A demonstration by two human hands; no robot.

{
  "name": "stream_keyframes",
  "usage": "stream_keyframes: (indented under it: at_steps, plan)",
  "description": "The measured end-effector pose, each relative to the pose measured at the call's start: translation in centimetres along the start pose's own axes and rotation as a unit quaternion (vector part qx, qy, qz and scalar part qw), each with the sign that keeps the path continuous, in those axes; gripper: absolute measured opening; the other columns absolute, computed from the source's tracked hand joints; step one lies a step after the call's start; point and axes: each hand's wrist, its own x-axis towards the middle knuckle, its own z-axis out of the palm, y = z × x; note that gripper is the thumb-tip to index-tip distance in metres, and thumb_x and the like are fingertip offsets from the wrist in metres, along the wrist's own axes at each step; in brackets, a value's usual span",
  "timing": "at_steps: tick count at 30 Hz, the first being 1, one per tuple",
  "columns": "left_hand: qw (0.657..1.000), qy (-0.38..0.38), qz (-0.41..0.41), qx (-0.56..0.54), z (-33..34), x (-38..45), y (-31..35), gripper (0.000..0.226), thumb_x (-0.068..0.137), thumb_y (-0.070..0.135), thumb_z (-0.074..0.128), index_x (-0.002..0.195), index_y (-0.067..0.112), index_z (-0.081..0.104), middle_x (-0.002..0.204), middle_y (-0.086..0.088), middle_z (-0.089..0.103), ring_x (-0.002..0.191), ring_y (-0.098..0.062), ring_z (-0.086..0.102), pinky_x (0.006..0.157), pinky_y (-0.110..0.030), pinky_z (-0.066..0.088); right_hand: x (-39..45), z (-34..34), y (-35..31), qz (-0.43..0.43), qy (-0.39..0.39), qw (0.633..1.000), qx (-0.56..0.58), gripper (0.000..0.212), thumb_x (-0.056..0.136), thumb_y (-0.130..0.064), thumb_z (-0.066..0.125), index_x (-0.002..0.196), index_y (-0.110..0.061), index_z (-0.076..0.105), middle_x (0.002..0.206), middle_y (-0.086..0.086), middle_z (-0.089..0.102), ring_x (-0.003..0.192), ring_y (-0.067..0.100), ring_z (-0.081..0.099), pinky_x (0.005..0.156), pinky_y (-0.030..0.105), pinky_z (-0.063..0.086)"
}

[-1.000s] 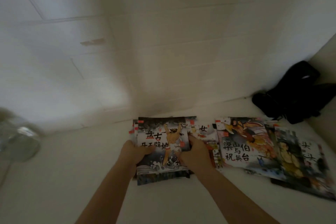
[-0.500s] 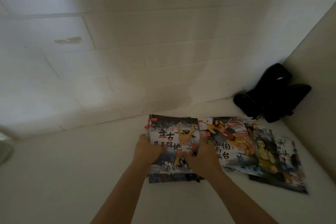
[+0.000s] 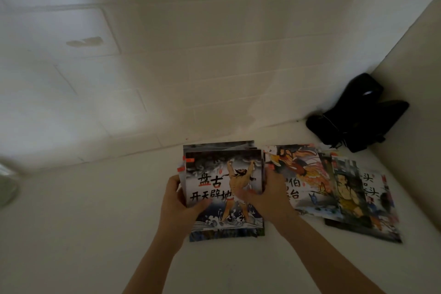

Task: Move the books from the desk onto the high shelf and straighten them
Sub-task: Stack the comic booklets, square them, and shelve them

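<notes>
A stack of thin picture books lies flat on the white shelf surface, its top cover showing a bare-chested figure with raised arms. My left hand grips the stack's left edge, thumb on the cover. My right hand holds its right edge, thumb on the cover too. To the right lie a book with an orange bird cover and, overlapping it, a darker book, both flat and untouched.
A black bag or pouch sits in the back right corner against the side wall. The tiled back wall rises right behind the books. A blurred pale object is at the far left edge.
The stack has been squared between both hands and pushed slightly right, covering the book that showed beside it. The view has shifted left to right; the pale object slid out at left.
</notes>
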Motion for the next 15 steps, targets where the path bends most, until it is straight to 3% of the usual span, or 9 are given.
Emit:
stream_keyframes:
  at_steps: [2, 4, 5, 7, 10, 11, 12, 14, 15]
  plan:
    - [1.000, -0.006, 0.025, -0.003, -0.4, -0.7, -0.1, 0.060, 0.069, -0.012, 0.077, 0.110, 0.020, 0.046, 0.106, -0.004, 0.068, 0.097, -0.020, 0.070, 0.069, -0.032, 0.060, -1.7, -0.2, -0.6, -0.032, -0.033, 0.998, 0.040, 0.067, 0.071, -0.039, 0.085, 0.125, -0.020, 0.050, 0.119, 0.009, 0.057, 0.107, 0.028, 0.061, 0.086, 0.044, 0.057]
    - [0.998, 0.001, 0.054, -0.013, -0.6, -1.6, 0.1, 0.075, 0.067, -0.019, 0.075, 0.119, 0.021, 0.038, 0.116, -0.001, 0.061, 0.100, -0.020, 0.068, 0.072, -0.033, 0.060, -3.6, -0.3, -1.1, -0.059, -0.059, 0.990, 0.110, 0.089, 0.079, -0.013, 0.078, 0.150, -0.021, 0.024, 0.142, -0.005, 0.045, 0.117, 0.000, 0.057, 0.087, 0.022, 0.055]
    - [0.998, 0.003, 0.064, -0.020, -0.6, -2.0, 0.2, 0.088, 0.065, -0.021, 0.074, 0.128, 0.023, 0.032, 0.121, 0.002, 0.054, 0.099, -0.017, 0.068, 0.072, -0.030, 0.059, -4.6, -0.4, -1.1, -0.067, -0.055, 0.988, 0.125, 0.098, 0.078, -0.011, 0.077, 0.153, -0.023, 0.016, 0.148, -0.008, 0.039, 0.121, -0.002, 0.053, 0.088, 0.019, 0.053]
    - [0.997, -0.007, 0.071, -0.012, -0.8, -3.1, 0.0, 0.106, 0.063, -0.013, 0.081, 0.141, 0.029, 0.023, 0.129, 0.004, 0.045, 0.100, -0.012, 0.066, 0.075, -0.027, 0.058, -6.5, -0.5, -0.1, -0.068, -0.055, 0.980, 0.179, 0.102, 0.072, -0.018, 0.078, 0.152, -0.029, 0.016, 0.152, -0.004, 0.036, 0.129, 0.010, 0.050, 0.095, 0.029, 0.052]
    - [0.990, -0.017, 0.096, 0.099, -1.3, -4.2, -0.6, 0.090, 0.054, 0.031, 0.094, 0.128, 0.039, 0.042, 0.133, 0.002, 0.040, 0.118, -0.016, 0.054, 0.088, -0.032, 0.055, -9.2, -0.6, 0.9, -0.102, -0.055, 0.978, 0.173, 0.079, 0.066, -0.029, 0.086, 0.134, -0.042, 0.046, 0.132, 0.004, 0.060, 0.114, 0.018, 0.063, 0.088, 0.034, 0.057]
    - [0.987, -0.027, 0.091, 0.130, -1.5, -4.5, -0.8, 0.085, 0.053, 0.035, 0.093, 0.122, 0.044, 0.045, 0.129, 0.005, 0.042, 0.120, -0.019, 0.051, 0.091, -0.035, 0.054, -9.9, -0.4, 1.6, -0.110, -0.032, 0.981, 0.156, 0.073, 0.066, -0.033, 0.085, 0.130, -0.040, 0.050, 0.123, 0.003, 0.066, 0.110, 0.016, 0.066, 0.089, 0.035, 0.057]
    - [0.985, -0.045, 0.087, 0.140, -1.8, -4.7, -1.4, 0.084, 0.055, 0.028, 0.094, 0.119, 0.046, 0.044, 0.125, 0.008, 0.047, 0.120, -0.017, 0.053, 0.091, -0.033, 0.053, -10.7, -0.1, 1.4, -0.105, -0.026, 0.981, 0.162, 0.072, 0.069, -0.027, 0.083, 0.133, -0.031, 0.049, 0.116, 0.000, 0.069, 0.106, 0.010, 0.067, 0.089, 0.033, 0.057]
    - [0.987, -0.094, 0.074, 0.111, -2.3, -5.2, -2.2, 0.086, 0.060, 0.002, 0.088, 0.124, 0.035, 0.041, 0.118, 0.011, 0.060, 0.112, -0.005, 0.061, 0.084, -0.023, 0.055, -11.8, 0.4, 0.9, -0.087, 0.003, 0.974, 0.208, 0.065, 0.075, -0.001, 0.075, 0.132, -0.013, 0.046, 0.102, -0.019, 0.069, 0.090, -0.016, 0.063, 0.080, 0.010, 0.052]
    - [0.986, -0.106, 0.069, 0.105, -2.4, -5.6, -2.5, 0.085, 0.062, -0.002, 0.086, 0.126, 0.028, 0.040, 0.118, 0.011, 0.064, 0.110, -0.001, 0.062, 0.085, -0.023, 0.055, -12.2, 0.7, 0.9, -0.084, 0.028, 0.976, 0.198, 0.060, 0.074, 0.005, 0.074, 0.124, -0.017, 0.049, 0.093, -0.028, 0.065, 0.079, -0.025, 0.058, 0.073, 0.001, 0.048]
